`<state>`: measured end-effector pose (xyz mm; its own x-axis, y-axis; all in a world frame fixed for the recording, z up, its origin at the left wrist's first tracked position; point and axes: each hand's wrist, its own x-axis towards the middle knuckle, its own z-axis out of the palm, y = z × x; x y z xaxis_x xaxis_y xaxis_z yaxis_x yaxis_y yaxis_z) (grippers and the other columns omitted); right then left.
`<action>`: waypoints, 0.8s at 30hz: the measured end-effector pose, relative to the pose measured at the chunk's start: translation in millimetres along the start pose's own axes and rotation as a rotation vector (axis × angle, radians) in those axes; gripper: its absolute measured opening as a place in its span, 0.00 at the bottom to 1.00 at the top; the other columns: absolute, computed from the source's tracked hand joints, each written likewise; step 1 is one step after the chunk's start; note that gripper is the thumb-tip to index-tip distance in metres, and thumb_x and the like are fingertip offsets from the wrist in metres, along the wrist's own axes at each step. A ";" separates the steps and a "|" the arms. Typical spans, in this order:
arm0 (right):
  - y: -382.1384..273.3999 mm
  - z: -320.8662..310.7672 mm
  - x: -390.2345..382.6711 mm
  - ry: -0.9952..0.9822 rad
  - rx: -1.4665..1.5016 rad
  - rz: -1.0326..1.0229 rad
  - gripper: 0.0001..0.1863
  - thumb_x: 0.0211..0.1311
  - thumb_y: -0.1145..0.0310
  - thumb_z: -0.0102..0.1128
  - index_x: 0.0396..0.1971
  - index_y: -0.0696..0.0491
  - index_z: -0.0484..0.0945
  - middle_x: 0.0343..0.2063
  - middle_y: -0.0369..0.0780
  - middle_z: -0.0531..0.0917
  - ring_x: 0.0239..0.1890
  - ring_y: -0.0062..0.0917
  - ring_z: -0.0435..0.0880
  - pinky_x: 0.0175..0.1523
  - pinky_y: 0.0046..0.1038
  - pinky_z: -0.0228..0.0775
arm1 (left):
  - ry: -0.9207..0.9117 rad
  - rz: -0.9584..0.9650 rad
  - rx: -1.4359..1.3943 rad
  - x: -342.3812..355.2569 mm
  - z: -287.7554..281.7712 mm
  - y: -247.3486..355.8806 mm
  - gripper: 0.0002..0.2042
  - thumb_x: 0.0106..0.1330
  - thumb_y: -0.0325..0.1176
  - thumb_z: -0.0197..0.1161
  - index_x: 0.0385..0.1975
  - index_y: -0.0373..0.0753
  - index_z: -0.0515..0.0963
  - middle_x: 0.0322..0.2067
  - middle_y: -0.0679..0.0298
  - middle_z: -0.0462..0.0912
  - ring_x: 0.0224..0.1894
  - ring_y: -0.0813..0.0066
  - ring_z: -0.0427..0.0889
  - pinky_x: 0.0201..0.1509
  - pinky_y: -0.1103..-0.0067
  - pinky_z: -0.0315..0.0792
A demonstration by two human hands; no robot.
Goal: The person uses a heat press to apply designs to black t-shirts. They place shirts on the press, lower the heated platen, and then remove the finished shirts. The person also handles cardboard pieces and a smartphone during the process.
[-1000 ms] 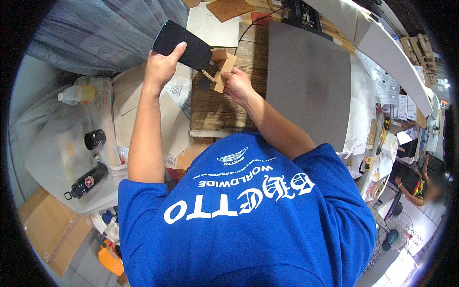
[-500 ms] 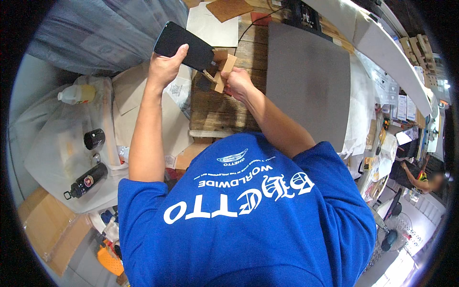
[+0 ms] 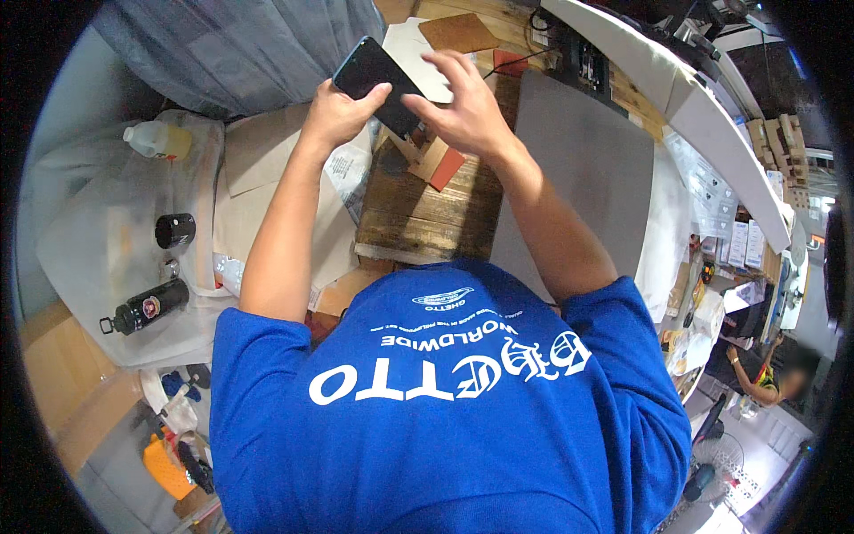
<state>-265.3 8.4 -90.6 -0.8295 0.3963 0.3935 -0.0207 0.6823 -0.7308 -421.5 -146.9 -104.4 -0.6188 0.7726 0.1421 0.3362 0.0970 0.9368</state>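
A dark smartphone is held tilted above the wooden work surface, its screen black. My left hand grips its lower left side, with the thumb lying over the front. My right hand hovers at the phone's right edge, fingers spread and holding nothing; whether a fingertip touches the screen I cannot tell. Below the phone rests a tan folded piece, seemingly cardboard or leather, partly hidden by the phone and right hand. A reddish-brown flat piece shows beside it.
To the right lies a large grey board. Beyond the phone are a white sheet and a brown piece. A black bottle, a black cup and a jug are at left. Another person is far right.
My right hand has let go of the tan piece and risen to the phone with its fingers spread. The tan piece now lies on the wood. The phone appears further right in view.
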 end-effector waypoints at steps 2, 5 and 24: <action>-23.0 3.1 24.9 -0.005 -0.066 -0.090 0.43 0.49 0.46 0.74 0.62 0.54 0.72 0.59 0.57 0.72 0.61 0.54 0.73 0.65 0.42 0.69 | -0.015 -0.025 0.128 -1.5 -2.1 4.4 0.15 0.62 0.40 0.70 0.39 0.34 0.83 0.33 0.57 0.89 0.37 0.74 0.86 0.44 0.72 0.78; -47.7 11.1 48.0 -0.061 -0.197 -0.173 0.50 0.44 0.40 0.76 0.65 0.51 0.69 0.60 0.60 0.70 0.60 0.54 0.75 0.63 0.43 0.71 | 0.011 0.089 0.178 -4.1 -2.3 9.6 0.13 0.57 0.35 0.69 0.39 0.36 0.82 0.31 0.51 0.87 0.38 0.70 0.88 0.43 0.70 0.79; -63.8 11.7 42.6 -0.131 -0.146 -0.144 0.24 0.49 0.55 0.76 0.41 0.56 0.82 0.41 0.47 0.81 0.43 0.38 0.83 0.48 0.35 0.77 | -0.260 -0.197 -0.442 -56.2 1.3 7.7 0.22 0.76 0.55 0.48 0.41 0.42 0.78 0.26 0.76 0.67 0.26 0.85 0.62 0.28 0.82 0.59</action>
<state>-305.9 -25.4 -33.7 -0.8896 0.2119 0.4046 -0.0706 0.8114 -0.5802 -383.3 -188.8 -105.6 -0.4255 0.9014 -0.0808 -0.1336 0.0257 0.9907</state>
